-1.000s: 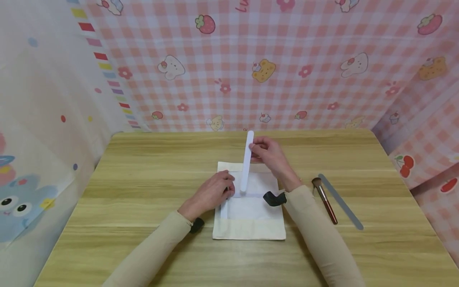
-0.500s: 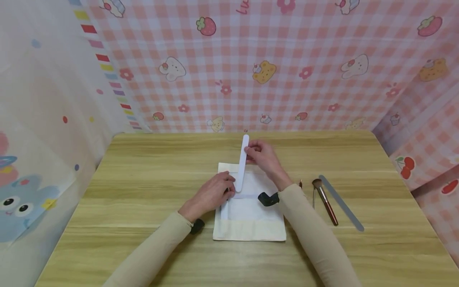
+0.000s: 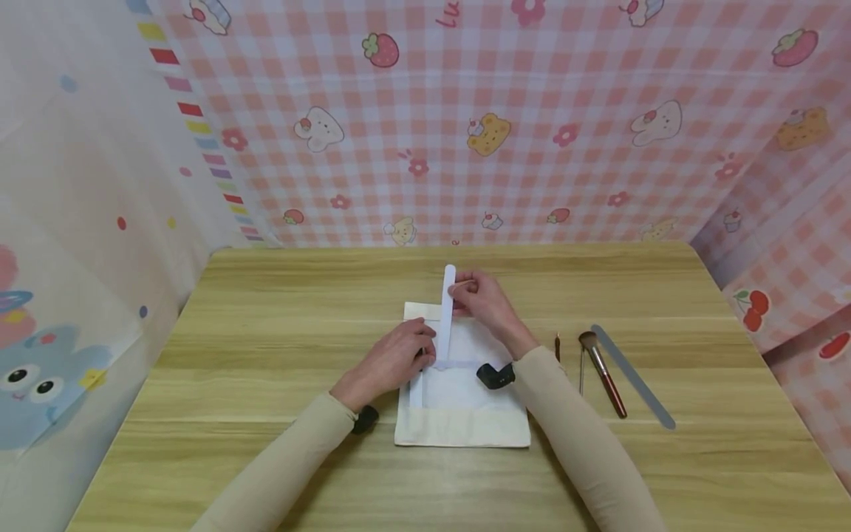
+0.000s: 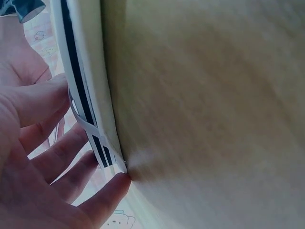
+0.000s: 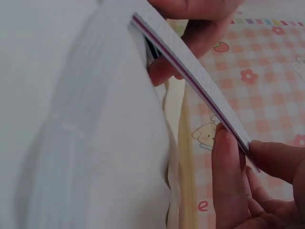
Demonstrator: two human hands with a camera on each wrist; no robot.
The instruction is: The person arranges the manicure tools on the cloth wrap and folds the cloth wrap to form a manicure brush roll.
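In our right hand (image 3: 485, 303) we pinch the white file (image 3: 447, 314) near its upper end, thumb on one face and fingers on the other, as the right wrist view shows. The file stands tilted over the left half of the pouch (image 3: 475, 427), its upper end past the pouch's far edge and its lower end by the band (image 3: 465, 364) that crosses the pouch's middle. Whether that end is under the band yet, we cannot tell. Our left hand (image 3: 392, 355) rests at the pouch's left edge, its fingers by the band and a strip (image 3: 417, 390) lying along that side; we cannot tell if it pinches the band or just steadies it.

We judge the step in hand to be feeding the file under the band. To do it well, we should keep the pouch flat with the left hand, lift the band slightly, lower the file's angle and slide it toward the pouch's near edge, parallel to the strip. The file bows in our grasp, so pushing steeply could bend it or ruck the cloth.

To the pouch's right lie a pen (image 3: 558, 347), a rod (image 3: 581, 372), a brush (image 3: 603, 373) and a grey file (image 3: 633, 377).
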